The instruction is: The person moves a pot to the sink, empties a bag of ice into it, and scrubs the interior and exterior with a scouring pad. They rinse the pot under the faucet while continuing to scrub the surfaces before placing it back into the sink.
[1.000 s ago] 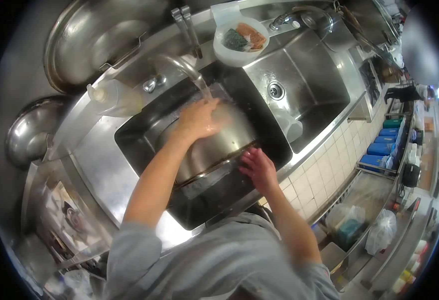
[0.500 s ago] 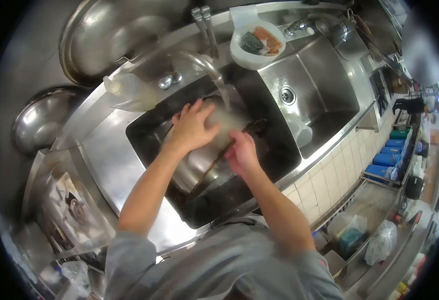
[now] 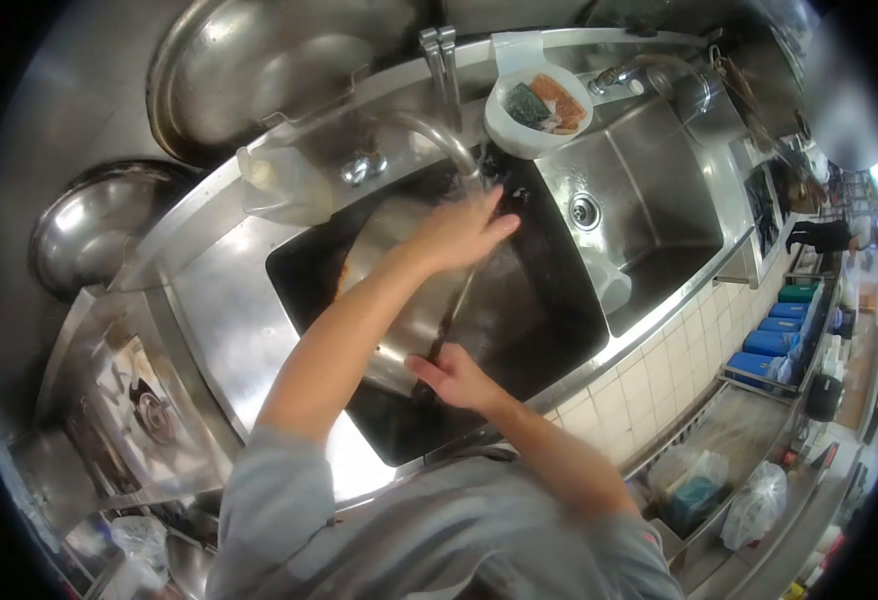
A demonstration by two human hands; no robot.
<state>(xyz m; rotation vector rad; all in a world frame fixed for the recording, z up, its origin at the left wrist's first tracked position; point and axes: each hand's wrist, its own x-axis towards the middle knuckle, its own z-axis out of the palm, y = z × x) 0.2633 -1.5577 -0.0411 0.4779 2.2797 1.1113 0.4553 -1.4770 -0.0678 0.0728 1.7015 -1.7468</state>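
A large steel pot (image 3: 399,300) lies tilted on its side in the left sink basin (image 3: 529,300). Water runs from the curved faucet (image 3: 429,130) onto the pot's far edge. My left hand (image 3: 464,230) lies flat with fingers stretched out on that far edge, in the stream. My right hand (image 3: 449,378) grips the pot's near rim at the front of the basin. The pot's inside is turned away and hidden.
A white bowl holding sponges (image 3: 537,110) sits on the ledge behind the sinks. Left of the faucet stands a clear soap bottle (image 3: 284,185). The right basin (image 3: 649,190) holds a white container (image 3: 607,282). Big steel pans (image 3: 259,70) hang behind. Another person (image 3: 819,235) stands far right.
The pot has turned in the basin. My left hand slid to its far edge under the faucet, and my right hand dropped back to the near rim.
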